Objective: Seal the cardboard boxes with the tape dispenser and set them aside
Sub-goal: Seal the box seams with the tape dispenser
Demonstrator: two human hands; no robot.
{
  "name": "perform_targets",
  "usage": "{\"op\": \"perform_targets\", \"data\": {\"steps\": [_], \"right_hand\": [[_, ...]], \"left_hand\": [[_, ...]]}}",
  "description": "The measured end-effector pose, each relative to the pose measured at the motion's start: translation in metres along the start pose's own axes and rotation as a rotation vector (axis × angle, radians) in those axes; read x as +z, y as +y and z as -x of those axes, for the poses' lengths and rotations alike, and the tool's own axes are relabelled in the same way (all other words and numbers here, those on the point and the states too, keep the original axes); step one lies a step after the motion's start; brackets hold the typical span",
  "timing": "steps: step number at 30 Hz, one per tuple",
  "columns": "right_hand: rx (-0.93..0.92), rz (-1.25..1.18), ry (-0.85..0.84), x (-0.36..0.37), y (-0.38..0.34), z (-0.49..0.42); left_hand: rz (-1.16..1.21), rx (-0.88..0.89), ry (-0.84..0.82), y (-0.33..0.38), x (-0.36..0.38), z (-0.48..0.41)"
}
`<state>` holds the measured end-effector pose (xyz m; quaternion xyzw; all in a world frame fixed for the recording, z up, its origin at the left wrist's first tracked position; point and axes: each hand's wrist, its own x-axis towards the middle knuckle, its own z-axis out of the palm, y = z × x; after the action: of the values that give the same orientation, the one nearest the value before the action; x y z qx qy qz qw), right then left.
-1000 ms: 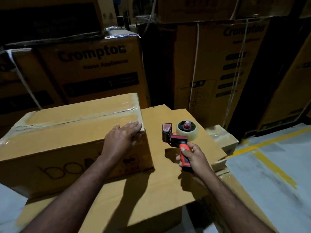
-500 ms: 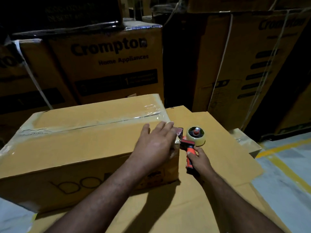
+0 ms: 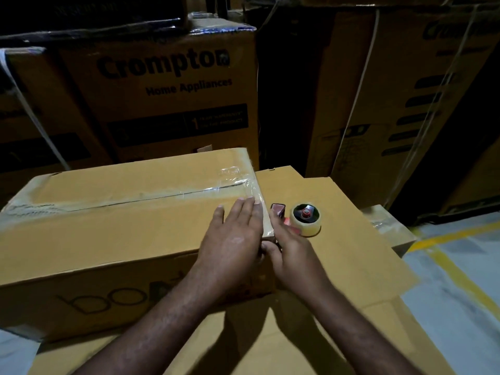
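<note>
The fingers [image 3: 249, 209] of the left hand [image 3: 232, 244] lie straight and together, pressing clear tape [image 3: 189, 192] flat at the right end of the cardboard box [image 3: 108, 228]. The right hand [image 3: 293, 255] covers the handle of the tape dispenser [image 3: 305, 219] just beside that end, and I cannot tell whether its fingers clamp it. The box looks stiff, slick where taped and probably light, best lifted by its two short ends. It sits on a flat cardboard sheet [image 3: 338, 266], with printed cartons [image 3: 167, 98] stacked behind it and a yellow-lined floor [image 3: 454, 272] to its right.
</note>
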<state>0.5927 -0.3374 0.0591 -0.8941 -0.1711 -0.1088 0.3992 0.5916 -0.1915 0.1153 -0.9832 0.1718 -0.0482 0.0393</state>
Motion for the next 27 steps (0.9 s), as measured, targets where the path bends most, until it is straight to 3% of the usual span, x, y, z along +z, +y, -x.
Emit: {"op": "perform_targets", "data": {"steps": [5, 8, 10, 12, 14, 15, 17, 21, 23, 27], "right_hand": [[-0.158, 0.304, 0.250, 0.007, 0.003, 0.001], [-0.227, 0.431, 0.272, -0.003, 0.003, 0.000], [-0.160, 0.384, 0.103, -0.011, 0.001, -0.004], [0.030, 0.245, -0.213, -0.031, -0.003, -0.015], [0.259, -0.170, -0.464, -0.060, -0.006, -0.031], [0.355, -0.404, -0.475, -0.073, -0.008, -0.038], [0.408, -0.563, -0.354, -0.078, -0.010, -0.052], [0.293, -0.045, -0.016, -0.031, -0.017, -0.080], [0.287, 0.007, 0.129, -0.013, -0.016, -0.096], [0.291, 0.096, 0.153, -0.005, -0.009, -0.143]], "left_hand": [[-0.035, 0.031, 0.015, 0.001, 0.002, 0.002], [-0.040, 0.059, 0.029, -0.004, 0.006, 0.004], [-0.011, 0.096, 0.046, -0.009, 0.008, 0.004], [0.067, 0.145, 0.116, -0.016, 0.011, 0.004], [0.179, 0.157, 0.236, -0.021, 0.016, 0.007], [0.226, 0.155, 0.314, -0.022, 0.021, 0.009], [0.240, 0.140, 0.442, -0.017, 0.029, 0.011], [0.183, 0.136, 0.539, -0.002, 0.038, 0.009], [0.167, 0.143, 0.582, 0.002, 0.040, 0.011], [0.161, 0.174, 0.627, 0.007, 0.044, 0.011]]}}
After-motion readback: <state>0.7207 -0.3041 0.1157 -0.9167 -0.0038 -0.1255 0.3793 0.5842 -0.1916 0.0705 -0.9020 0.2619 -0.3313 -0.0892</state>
